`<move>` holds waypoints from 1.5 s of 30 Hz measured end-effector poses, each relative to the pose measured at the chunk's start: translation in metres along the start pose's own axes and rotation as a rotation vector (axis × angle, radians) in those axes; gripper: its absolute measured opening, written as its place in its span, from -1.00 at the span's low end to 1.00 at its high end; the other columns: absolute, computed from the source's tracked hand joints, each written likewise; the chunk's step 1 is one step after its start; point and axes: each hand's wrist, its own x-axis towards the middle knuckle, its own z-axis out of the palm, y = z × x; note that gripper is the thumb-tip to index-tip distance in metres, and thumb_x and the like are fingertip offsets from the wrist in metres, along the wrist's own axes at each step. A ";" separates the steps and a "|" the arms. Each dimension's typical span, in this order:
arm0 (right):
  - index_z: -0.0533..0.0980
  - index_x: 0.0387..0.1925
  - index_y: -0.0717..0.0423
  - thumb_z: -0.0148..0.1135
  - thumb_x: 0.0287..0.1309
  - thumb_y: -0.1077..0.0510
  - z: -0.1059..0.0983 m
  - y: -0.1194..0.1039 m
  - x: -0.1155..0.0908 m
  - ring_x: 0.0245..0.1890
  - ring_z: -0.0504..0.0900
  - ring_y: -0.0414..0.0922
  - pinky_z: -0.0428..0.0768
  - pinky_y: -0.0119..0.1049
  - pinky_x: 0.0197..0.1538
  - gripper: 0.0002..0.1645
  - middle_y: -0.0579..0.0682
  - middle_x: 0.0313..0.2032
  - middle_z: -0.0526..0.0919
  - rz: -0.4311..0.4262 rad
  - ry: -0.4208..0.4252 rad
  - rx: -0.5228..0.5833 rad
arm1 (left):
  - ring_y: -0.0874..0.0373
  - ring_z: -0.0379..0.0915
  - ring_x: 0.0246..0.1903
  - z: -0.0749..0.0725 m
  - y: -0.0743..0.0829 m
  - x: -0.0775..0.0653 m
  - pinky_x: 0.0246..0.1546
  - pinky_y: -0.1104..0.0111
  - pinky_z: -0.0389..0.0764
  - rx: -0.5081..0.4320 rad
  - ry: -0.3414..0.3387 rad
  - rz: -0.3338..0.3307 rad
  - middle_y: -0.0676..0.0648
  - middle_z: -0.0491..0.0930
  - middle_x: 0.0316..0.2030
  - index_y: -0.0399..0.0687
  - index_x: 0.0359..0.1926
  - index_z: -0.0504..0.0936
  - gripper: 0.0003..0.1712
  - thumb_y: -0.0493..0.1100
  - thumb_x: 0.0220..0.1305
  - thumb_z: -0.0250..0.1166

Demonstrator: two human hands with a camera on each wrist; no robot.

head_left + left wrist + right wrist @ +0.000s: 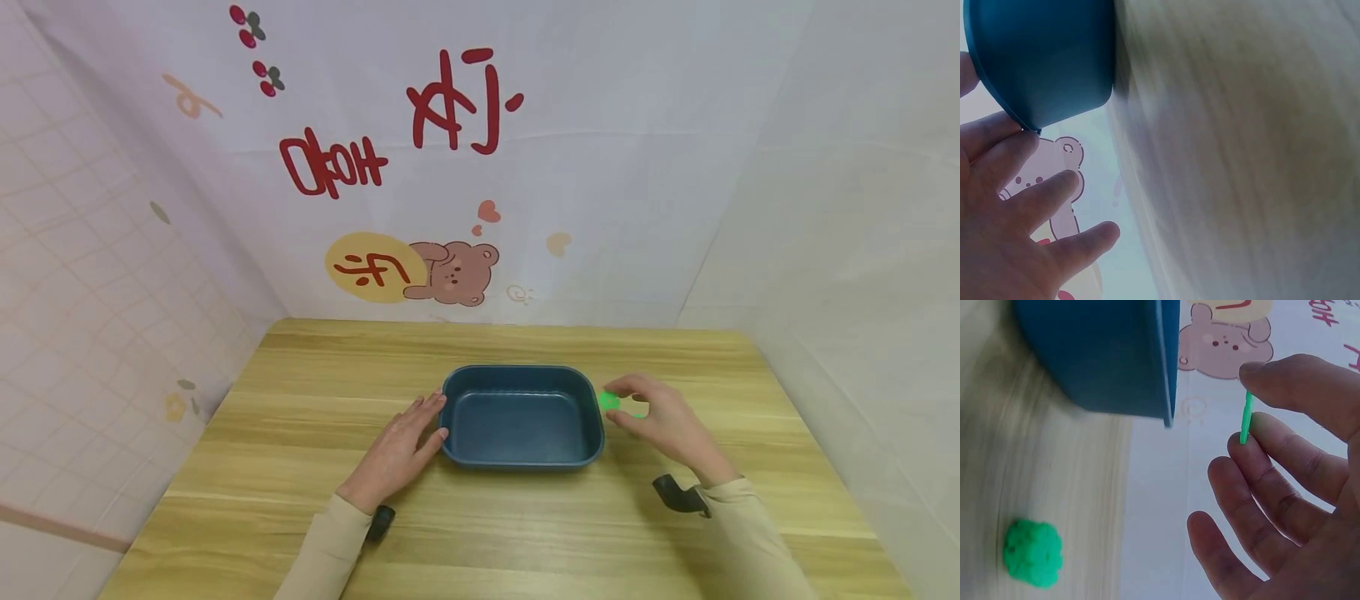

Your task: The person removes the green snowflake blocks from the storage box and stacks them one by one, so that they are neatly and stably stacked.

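Observation:
A dark blue rectangular dish (pixel 517 462) with rounded corners stands on the wooden table. My left hand (pixel 401 450) touches its left rim with fingers spread and fairly straight; the left wrist view shows fingertips (pixel 1025 140) at the rim. Beyond the dish's right side, my right hand (pixel 660 417) pinches a small, thin bright green disc (pixel 609 402) between thumb and fingers. Edge-on in the right wrist view, the green disc (pixel 1246 419) is held above the table, beside the dish. A bumpy green piece or stack (pixel 1033 553) lies on the table below that hand.
The wood-grain table (pixel 480 533) ends at a white cloth backdrop (pixel 615 208) printed with a bear, hearts and red characters. White cloth walls flank both sides. A black wrist strap part (pixel 678 496) hangs at the right sleeve.

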 end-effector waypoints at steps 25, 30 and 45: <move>0.65 0.06 0.22 0.46 0.25 0.18 -0.019 0.041 -0.021 0.05 0.65 0.15 0.61 0.21 0.10 -0.62 0.08 0.08 0.68 0.056 -0.083 -0.052 | -0.14 0.11 0.53 -0.001 0.001 -0.001 0.42 -0.25 0.22 -0.003 0.009 -0.004 -0.03 0.22 0.55 -0.04 0.57 0.31 -0.32 0.10 0.58 0.15; 0.66 0.02 0.19 0.48 0.21 0.21 -0.018 0.051 -0.021 0.03 0.65 0.15 0.61 0.21 0.08 -0.65 0.07 0.05 0.68 0.060 -0.096 -0.064 | -0.14 0.10 0.54 -0.001 0.001 -0.001 0.42 -0.26 0.22 -0.004 0.006 -0.003 -0.04 0.21 0.56 -0.04 0.57 0.30 -0.31 0.10 0.58 0.15; 0.68 0.01 0.13 0.49 0.17 0.22 -0.012 0.066 -0.025 0.03 0.65 0.11 0.58 0.15 0.11 -0.65 0.01 -0.02 0.69 0.098 -0.154 -0.056 | -0.12 0.08 0.55 -0.002 0.002 0.000 0.43 -0.26 0.19 -0.011 -0.018 -0.019 0.00 0.18 0.57 -0.03 0.58 0.29 -0.32 0.10 0.59 0.13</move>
